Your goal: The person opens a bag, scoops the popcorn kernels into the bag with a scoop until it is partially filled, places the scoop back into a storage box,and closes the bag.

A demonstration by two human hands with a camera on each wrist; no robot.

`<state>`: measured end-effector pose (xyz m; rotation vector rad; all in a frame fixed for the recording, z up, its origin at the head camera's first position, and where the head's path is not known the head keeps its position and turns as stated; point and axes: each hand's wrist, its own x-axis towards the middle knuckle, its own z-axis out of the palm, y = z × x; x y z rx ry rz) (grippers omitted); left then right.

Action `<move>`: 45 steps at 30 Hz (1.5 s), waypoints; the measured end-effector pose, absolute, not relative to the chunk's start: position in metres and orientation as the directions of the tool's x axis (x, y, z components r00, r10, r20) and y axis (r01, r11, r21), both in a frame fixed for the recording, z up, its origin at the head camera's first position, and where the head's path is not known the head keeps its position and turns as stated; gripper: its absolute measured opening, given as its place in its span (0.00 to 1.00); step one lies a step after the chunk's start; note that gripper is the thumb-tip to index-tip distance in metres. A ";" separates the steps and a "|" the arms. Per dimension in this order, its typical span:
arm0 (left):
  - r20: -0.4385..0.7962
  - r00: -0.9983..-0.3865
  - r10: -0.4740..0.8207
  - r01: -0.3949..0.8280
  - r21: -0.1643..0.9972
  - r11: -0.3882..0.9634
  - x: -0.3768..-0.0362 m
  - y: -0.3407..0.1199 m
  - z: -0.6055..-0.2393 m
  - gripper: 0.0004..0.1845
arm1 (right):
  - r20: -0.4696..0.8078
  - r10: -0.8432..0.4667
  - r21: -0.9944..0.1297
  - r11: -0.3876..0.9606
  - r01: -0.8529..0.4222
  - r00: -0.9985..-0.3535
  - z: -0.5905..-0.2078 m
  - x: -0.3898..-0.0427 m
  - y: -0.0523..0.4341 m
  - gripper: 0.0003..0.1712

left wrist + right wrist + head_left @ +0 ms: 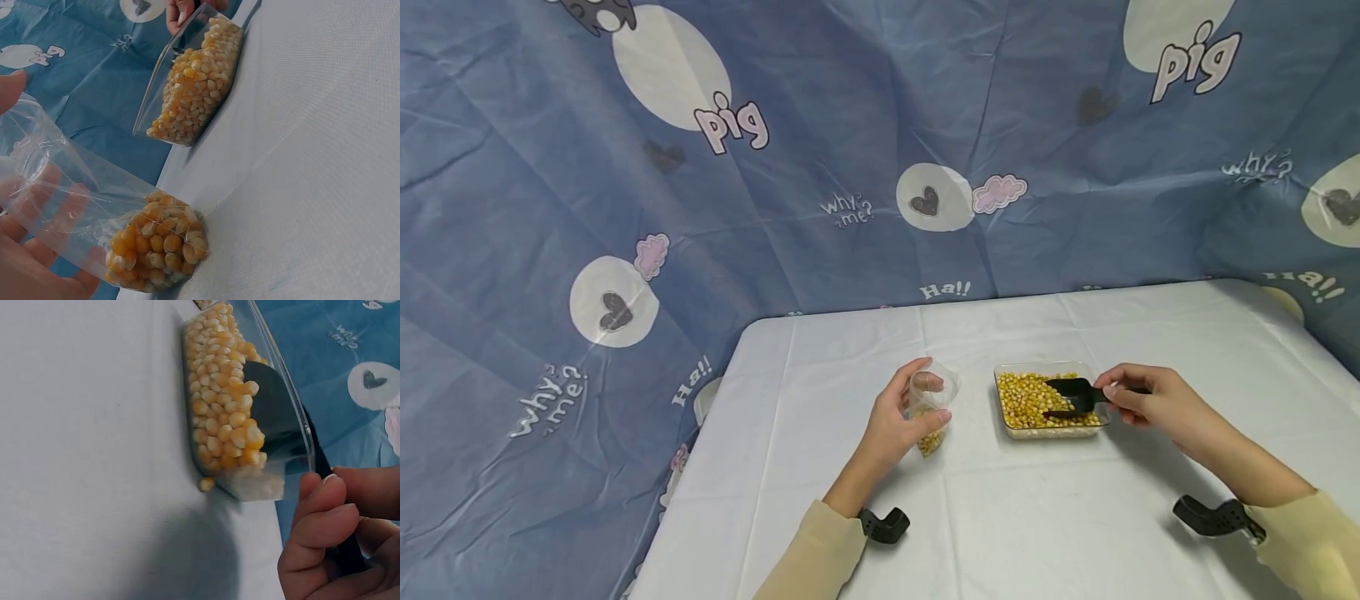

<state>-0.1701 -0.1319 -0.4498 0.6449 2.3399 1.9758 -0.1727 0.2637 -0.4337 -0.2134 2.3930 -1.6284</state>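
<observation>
My left hand (pixel 904 417) holds a clear plastic bag (pixel 69 169) by its upper part, its mouth spread open. Corn kernels (pixel 156 247) fill the bottom of the bag, which touches the table. To the right, a clear rectangular container (pixel 1013 432) holds many yellow corn kernels (pixel 1024 400). My right hand (pixel 1150 396) grips the handle of a black scoop (pixel 1081 395). The scoop's blade lies among the kernels at the container's right side; in the right wrist view the blade (pixel 272 406) shows through the clear wall.
A white cloth covers the table (pixel 1000 517). One loose kernel (pixel 206 484) lies beside the container. Behind the table hangs a blue printed curtain (pixel 820 150). A black wrist mount (pixel 886 527) sits on the left wrist, another mount (pixel 1213 515) on the right.
</observation>
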 end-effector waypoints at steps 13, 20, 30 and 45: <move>0.255 -0.920 0.297 0.304 0.944 0.131 -0.169 -0.131 -0.450 0.42 | -0.047 -0.252 -0.984 0.178 0.001 -0.967 -0.448 -0.164 0.262 0.20; 0.255 -0.923 0.289 0.304 0.942 0.141 -0.170 -0.130 -0.451 0.43 | -0.047 -0.227 -0.988 0.152 0.012 -0.973 -0.446 -0.161 0.264 0.18; 0.254 -0.924 0.287 0.303 0.942 0.143 -0.170 -0.131 -0.451 0.43 | -0.012 -0.227 -0.994 0.110 -0.014 -0.974 -0.441 -0.161 0.265 0.18; 0.268 -0.917 0.297 0.321 0.936 0.146 -0.170 -0.132 -0.451 0.42 | 0.014 -0.213 -0.994 0.106 -0.037 -0.977 -0.431 -0.160 0.262 0.16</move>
